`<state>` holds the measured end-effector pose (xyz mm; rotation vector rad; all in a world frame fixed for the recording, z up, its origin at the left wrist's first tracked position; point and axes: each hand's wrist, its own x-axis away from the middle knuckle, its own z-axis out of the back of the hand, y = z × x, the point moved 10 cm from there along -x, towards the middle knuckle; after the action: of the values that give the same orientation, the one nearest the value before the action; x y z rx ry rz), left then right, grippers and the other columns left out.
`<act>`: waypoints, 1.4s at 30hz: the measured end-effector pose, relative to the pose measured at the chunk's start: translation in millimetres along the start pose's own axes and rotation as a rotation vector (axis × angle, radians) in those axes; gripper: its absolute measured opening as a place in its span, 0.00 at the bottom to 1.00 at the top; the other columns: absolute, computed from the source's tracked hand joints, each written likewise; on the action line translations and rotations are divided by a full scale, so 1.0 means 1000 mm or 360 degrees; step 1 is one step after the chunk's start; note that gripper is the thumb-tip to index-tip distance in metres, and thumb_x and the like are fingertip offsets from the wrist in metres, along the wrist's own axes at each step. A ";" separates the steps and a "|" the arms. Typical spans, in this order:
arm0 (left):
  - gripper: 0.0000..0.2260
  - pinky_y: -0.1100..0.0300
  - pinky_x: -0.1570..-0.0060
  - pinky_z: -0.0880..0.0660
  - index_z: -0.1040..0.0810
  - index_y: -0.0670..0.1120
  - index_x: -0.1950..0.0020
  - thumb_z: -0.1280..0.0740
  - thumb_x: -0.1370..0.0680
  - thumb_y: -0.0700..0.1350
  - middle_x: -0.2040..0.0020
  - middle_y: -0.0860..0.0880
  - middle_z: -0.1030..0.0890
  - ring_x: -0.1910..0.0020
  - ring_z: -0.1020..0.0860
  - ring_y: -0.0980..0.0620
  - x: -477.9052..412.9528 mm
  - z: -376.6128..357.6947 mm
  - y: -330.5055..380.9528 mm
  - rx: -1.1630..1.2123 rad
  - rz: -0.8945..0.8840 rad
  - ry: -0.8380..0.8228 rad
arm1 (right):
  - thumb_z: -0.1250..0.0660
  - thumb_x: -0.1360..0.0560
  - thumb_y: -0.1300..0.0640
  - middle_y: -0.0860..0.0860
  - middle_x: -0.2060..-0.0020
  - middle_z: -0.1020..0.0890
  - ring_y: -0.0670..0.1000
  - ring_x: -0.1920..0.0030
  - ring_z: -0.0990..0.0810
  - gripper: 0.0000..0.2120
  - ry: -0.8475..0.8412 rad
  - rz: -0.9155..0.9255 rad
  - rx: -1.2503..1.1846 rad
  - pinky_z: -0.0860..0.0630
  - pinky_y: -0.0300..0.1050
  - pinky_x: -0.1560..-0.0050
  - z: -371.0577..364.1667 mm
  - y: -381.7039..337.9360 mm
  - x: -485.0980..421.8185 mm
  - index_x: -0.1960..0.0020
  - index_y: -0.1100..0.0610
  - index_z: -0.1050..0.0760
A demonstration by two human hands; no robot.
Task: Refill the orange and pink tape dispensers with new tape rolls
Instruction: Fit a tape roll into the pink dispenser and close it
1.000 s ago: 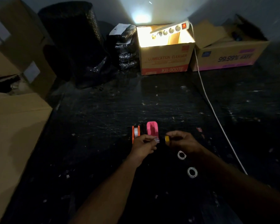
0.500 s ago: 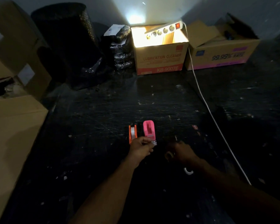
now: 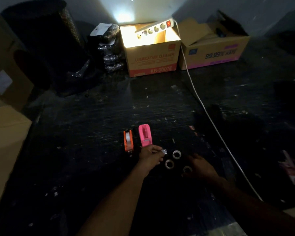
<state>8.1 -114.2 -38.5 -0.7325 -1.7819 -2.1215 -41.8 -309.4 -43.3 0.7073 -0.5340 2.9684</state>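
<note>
While the orange tape dispenser (image 3: 128, 141) and the pink tape dispenser (image 3: 145, 135) are standing side by side on the dark table (image 3: 92, 126), the left hand (image 3: 150, 155) is pinching a small clear piece (image 3: 164, 152) at its fingertips — just below the pink unit. Two white rings (image 3: 176, 154) (image 3: 169, 164) are lying between the hands. The right hand (image 3: 200, 167) is resting spread over a third ring (image 3: 187, 169); its grip cannot be determined.

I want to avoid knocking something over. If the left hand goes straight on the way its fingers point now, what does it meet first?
Probably the nearest tape roll. The left hand, holding a small clear piece, points right toward it. Depth is unclear in this dark view.
</note>
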 end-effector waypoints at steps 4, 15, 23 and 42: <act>0.05 0.60 0.62 0.24 0.22 0.46 0.52 0.29 0.25 0.38 0.59 0.48 0.18 0.64 0.20 0.52 0.004 -0.008 0.007 0.0009 -0.0026 -0.0027 | 0.28 0.30 0.51 0.55 0.39 0.19 0.55 0.41 0.20 0.24 0.0080 -0.0028 -0.0239 0.25 0.43 0.47 0.006 0.002 0.005 0.35 0.53 0.24; 0.07 0.60 0.57 0.21 0.20 0.48 0.49 0.29 0.24 0.39 0.55 0.47 0.16 0.61 0.18 0.54 0.010 0.018 0.059 0.0167 -0.0129 -0.0139 | 0.32 0.28 0.72 0.59 0.57 0.17 0.50 0.62 0.17 0.07 0.0128 0.0056 -0.1903 0.17 0.38 0.58 0.085 -0.068 -0.022 0.55 0.61 0.21; 0.10 0.64 0.61 0.21 0.22 0.39 0.43 0.32 0.24 0.32 0.57 0.45 0.18 0.67 0.21 0.55 0.009 0.045 0.071 0.0122 -0.0193 -0.0012 | 0.30 0.27 0.64 0.61 0.47 0.16 0.54 0.53 0.16 0.16 -0.0055 0.0126 -0.2099 0.19 0.46 0.54 0.076 -0.104 -0.039 0.39 0.60 0.23; 0.13 0.52 0.46 0.20 0.19 0.37 0.42 0.29 0.26 0.32 0.48 0.44 0.18 0.49 0.20 0.49 -0.008 0.062 0.076 0.0034 -0.0347 0.0211 | 0.32 0.26 0.67 0.53 0.56 0.13 0.51 0.57 0.13 0.09 -0.0068 0.0266 -0.2045 0.18 0.40 0.58 0.077 -0.121 -0.066 0.48 0.58 0.19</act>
<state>66.2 -70.2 28.2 -0.3972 -1.8831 -2.2243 64.5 -219.7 30.6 0.5231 -2.1849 1.9717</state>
